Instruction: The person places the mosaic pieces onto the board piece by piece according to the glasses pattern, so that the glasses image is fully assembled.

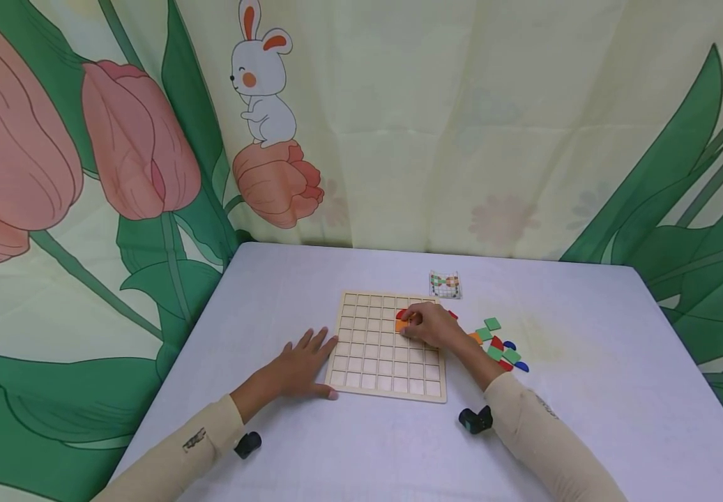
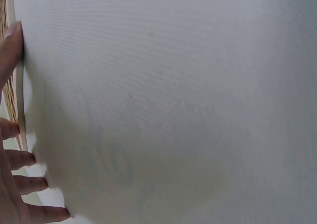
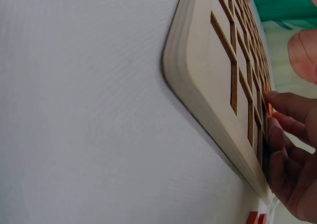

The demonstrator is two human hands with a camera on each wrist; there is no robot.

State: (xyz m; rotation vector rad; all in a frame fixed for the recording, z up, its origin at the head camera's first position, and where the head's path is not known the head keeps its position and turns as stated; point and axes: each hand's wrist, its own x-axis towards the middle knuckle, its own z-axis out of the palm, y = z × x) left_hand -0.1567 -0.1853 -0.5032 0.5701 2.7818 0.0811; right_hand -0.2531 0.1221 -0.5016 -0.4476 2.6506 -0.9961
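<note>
A wooden grid board (image 1: 374,394) with square recesses lies on the white table. My left hand (image 1: 301,366) rests spread beside its left side, the fingers and thumb near or touching the board's edge. In the left wrist view, the thumb (image 2: 12,48) lies against that edge. Over the board's upper right part, my right hand (image 1: 431,325) pinches an orange tile (image 1: 401,326) at one recess. The right wrist view shows the orange tile (image 3: 268,105) edge-on between fingertips. A red piece (image 1: 401,314) sits just above it, partly hidden by the fingers.
Loose green, red, blue and orange pieces (image 1: 495,353) lie scattered right of the board, near my right forearm. A small pattern card (image 1: 445,284) lies behind the board's upper right corner. Black wrist cameras (image 1: 475,420) hang at both sleeves. A printed curtain (image 1: 411,139) stands behind the table.
</note>
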